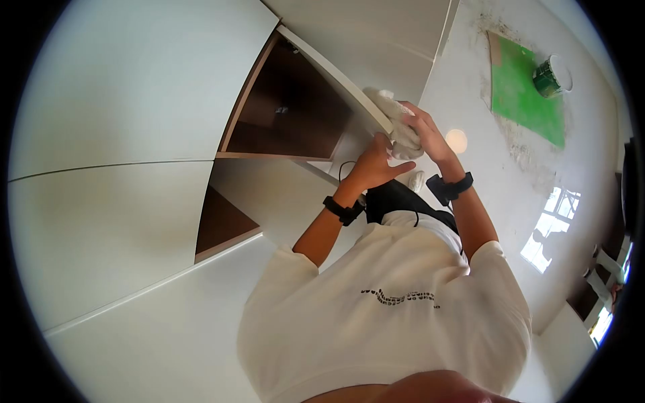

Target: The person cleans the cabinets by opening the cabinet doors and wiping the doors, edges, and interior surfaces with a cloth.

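Note:
My right hand (426, 134) is closed around a crumpled white cloth (403, 138), pressed against the free end of an open cabinet door (336, 74). Its fingers wrap over the top of the cloth. Beside it, my left hand (373, 166) is at the corner of the door, with its fingertips at the edge and its thumb stretched out to the right, below the cloth. I see nothing held in the left hand, though part of its fingers is hidden. Behind the door, the cabinet has a dark brown interior (282, 114).
Closed white cabinet panels (134, 87) stand on the left, with a second brown opening (218, 228) lower down. On the shiny white floor (463, 87) lies a green sheet (521, 87) bearing a green bucket (549, 77). Dirt marks surround the sheet.

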Demonstrator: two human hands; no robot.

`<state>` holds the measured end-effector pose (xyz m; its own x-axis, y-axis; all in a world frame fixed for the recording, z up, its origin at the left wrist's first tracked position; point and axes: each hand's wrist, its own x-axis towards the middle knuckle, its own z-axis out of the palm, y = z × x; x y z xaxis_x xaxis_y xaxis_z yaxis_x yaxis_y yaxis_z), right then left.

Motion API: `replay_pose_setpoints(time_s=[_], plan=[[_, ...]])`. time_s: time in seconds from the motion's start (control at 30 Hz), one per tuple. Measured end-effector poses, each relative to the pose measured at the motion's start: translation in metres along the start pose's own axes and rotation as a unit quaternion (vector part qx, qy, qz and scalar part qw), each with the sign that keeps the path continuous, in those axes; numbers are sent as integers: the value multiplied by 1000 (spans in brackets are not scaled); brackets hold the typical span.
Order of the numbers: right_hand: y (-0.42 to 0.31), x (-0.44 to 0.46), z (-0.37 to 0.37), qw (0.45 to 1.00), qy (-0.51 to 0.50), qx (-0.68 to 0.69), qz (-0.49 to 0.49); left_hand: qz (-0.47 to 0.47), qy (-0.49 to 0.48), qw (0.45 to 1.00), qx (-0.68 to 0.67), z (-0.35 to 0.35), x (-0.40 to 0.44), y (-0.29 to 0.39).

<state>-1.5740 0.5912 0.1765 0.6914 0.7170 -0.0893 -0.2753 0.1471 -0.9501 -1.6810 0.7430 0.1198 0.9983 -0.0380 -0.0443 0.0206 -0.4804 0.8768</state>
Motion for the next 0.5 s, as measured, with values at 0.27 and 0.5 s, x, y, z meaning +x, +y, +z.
replay_pose_setpoints(time_s=[0.27,0.5], plan=[[-20,-32,1,974,-10,-181,-135,-2,101,987,-129,32,-5,-16],[-72,-35,24,970,-108,-198,-90,92,202,957,-184,-3,-25,26]])
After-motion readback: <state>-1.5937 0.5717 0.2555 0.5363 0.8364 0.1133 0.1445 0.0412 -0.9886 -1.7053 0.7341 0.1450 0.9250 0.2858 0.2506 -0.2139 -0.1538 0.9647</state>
